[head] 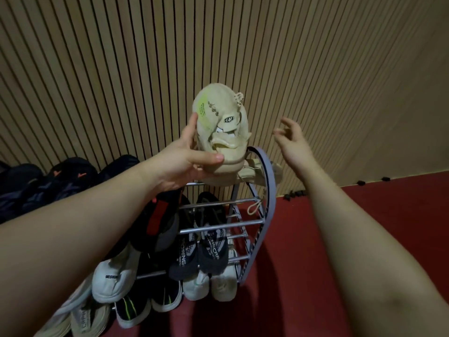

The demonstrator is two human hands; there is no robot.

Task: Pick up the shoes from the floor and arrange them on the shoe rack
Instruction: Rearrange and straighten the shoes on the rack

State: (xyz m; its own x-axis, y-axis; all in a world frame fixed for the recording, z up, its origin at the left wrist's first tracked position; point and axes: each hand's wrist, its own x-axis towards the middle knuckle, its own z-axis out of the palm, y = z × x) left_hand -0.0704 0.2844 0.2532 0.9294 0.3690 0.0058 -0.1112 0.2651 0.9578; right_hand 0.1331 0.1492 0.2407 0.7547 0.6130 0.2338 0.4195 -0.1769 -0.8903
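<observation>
My left hand [187, 161] grips a beige sneaker [220, 122] by its heel, toe pointing up, just above the top tier of the metal shoe rack [264, 203]. A second beige sneaker [257, 170] lies on that top tier, partly hidden behind the held one and the rack's curved end frame. My right hand [291, 139] hovers to the right of the held shoe, fingers loosely spread and holding nothing. Lower tiers carry a black-and-red shoe [160, 220], a grey-and-black pair [201, 254] and several white shoes [114, 278].
A ribbed wooden wall [218, 45] stands right behind the rack. Dark shoes [48, 183] fill the top tier at the left. Red floor [364, 215] spreads to the right of the rack, with small black pieces [295, 193] along the wall's base.
</observation>
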